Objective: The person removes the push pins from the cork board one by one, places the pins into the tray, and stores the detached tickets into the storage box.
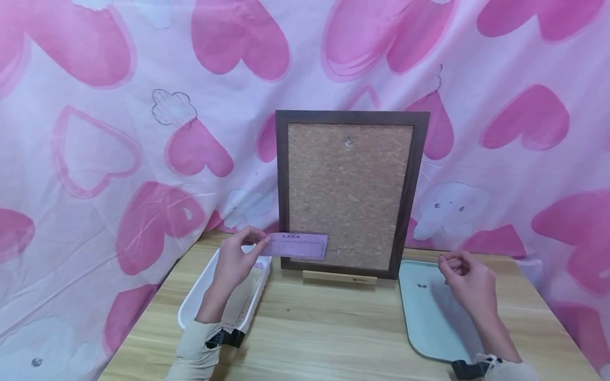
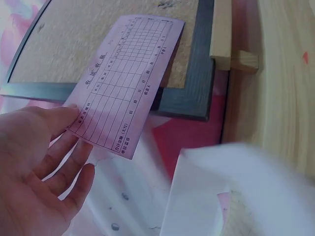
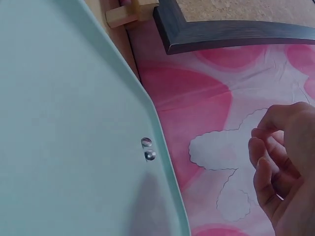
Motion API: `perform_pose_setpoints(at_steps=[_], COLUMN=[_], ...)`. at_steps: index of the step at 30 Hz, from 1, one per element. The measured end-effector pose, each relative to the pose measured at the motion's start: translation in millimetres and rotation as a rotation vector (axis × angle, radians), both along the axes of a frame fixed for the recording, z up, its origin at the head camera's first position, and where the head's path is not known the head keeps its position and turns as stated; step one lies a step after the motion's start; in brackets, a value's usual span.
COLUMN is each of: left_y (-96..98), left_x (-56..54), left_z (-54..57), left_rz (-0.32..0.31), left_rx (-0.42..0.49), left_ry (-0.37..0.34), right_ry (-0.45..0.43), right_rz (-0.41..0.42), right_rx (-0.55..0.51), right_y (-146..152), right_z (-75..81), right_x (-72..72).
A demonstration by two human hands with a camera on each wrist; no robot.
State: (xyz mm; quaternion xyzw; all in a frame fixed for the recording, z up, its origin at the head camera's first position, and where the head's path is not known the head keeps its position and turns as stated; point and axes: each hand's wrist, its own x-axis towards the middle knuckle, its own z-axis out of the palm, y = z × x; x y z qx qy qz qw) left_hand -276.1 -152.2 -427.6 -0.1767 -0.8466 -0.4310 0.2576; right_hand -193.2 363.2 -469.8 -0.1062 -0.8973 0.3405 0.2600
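Observation:
My left hand (image 1: 236,262) pinches a pink-purple printed receipt slip (image 2: 129,78) at its left end, between thumb and index finger, the other fingers loosely bent. The slip overlaps the lower left of a dark-framed cork board (image 1: 350,196) in the head view. Over the far right of a pale green tray (image 1: 436,317), my right hand (image 1: 469,278) is raised, its thumb and index fingertips meeting on a tiny dark object, mostly hidden by the fingers. Two shiny thumbtacks (image 3: 148,149) lie on the tray near its edge.
A white basket (image 1: 190,307) with paper slips inside stands at the left, below my left forearm. The cork board leans upright on a small wooden stand (image 1: 339,277), on a wooden table (image 1: 329,328). Behind it hangs a pink heart-patterned cloth (image 1: 229,143).

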Motion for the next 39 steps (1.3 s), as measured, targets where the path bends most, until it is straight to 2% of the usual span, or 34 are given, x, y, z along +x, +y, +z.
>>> perform_pose_setpoints(at_steps=[4,9,14,19,23,30,34,39], left_y=[-5.4,-15.3,-28.8,-42.8,-49.9,-58.1,-60.8,-64.3], left_x=[-0.6,1.4,1.4,-1.9,-0.8,-1.5,-1.5,0.1], left_z=[5.1,11.8,18.1,19.1,20.3,17.3,15.4,15.3], left_rz=[-0.011,0.009,0.021,0.079,0.126,0.157,0.142,0.097], left_rx=[0.004,0.005,0.034,0.043,-0.003,-0.186,-0.254,-0.328], left_ry=[-0.003,-0.008,0.038,0.094,0.108,0.06,0.005,-0.096], right_ry=[-0.063,-0.143,-0.185,-0.195,-0.228,-0.255,-0.278,-0.356], right_rz=[0.039,0.114,0.151,0.174,0.211,0.262,0.279,0.288], right_rx=[0.025,0.048,0.05,0.063,0.066,0.075,0.102,0.094], right_y=[3,2,3,4,6,9,13,19], right_z=[-3.9,-8.1,-10.5,-14.2,-17.8,-19.6,-20.8,-24.5], right_x=[-0.1,-3.1,-5.3,-7.1,-8.7,-8.4,-8.5,-8.5])
